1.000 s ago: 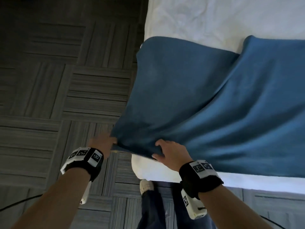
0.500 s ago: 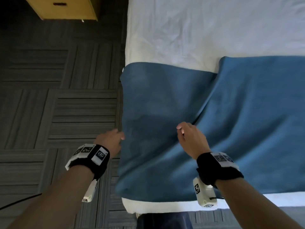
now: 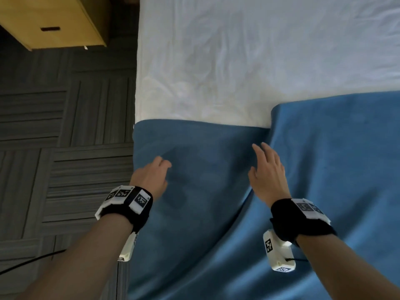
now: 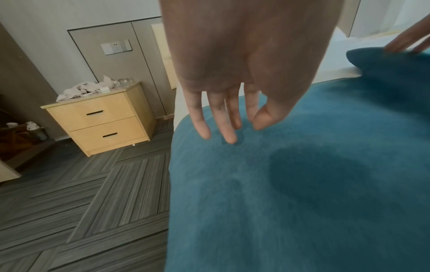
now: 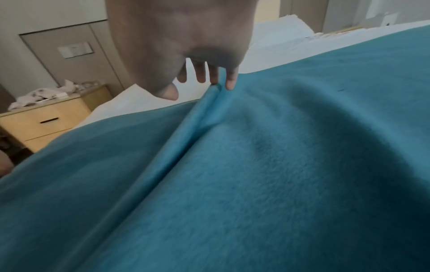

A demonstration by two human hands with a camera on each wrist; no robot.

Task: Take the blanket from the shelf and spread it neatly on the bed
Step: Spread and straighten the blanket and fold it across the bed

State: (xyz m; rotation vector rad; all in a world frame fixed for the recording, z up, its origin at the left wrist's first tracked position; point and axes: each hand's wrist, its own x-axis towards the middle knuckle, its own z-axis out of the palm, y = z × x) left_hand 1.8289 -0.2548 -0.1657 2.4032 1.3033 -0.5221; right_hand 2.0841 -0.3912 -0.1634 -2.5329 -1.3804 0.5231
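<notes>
Head view, looking down at a bed (image 3: 249, 57) with a white sheet. A blue blanket (image 3: 205, 213) lies over the near part of the bed; its left portion reaches the bed's left edge, and its far edge runs across the sheet. A second layer of the blanket lies higher on the right, its corner (image 3: 279, 109) rounded and overlapping the lower layer along a diagonal fold (image 3: 244, 204).

The left hand (image 3: 151, 176) rests over the blanket near the bed's left edge. Left wrist view: fingers (image 4: 223, 119) straight and spread downward, the tips touching or just above the pile, thumb alongside; nothing is pinched.

The right hand (image 3: 266, 172) lies at the fold, beside the overlapping layer. Right wrist view: fingers (image 5: 230, 79) extended and slightly apart, their tips at the raised ridge of the fold; whether they press it or only touch cannot be told. The grip of each hand is thus spread, holding nothing.

Both wrists carry black bands with marker tags (image 3: 138, 200).

A wooden nightstand (image 4: 102, 117) with two drawers stands on the striped grey floor (image 3: 65, 148) left of the bed, with crumpled cloth (image 4: 81, 88) on top. A wall socket panel (image 4: 116, 48) is mounted above it.
</notes>
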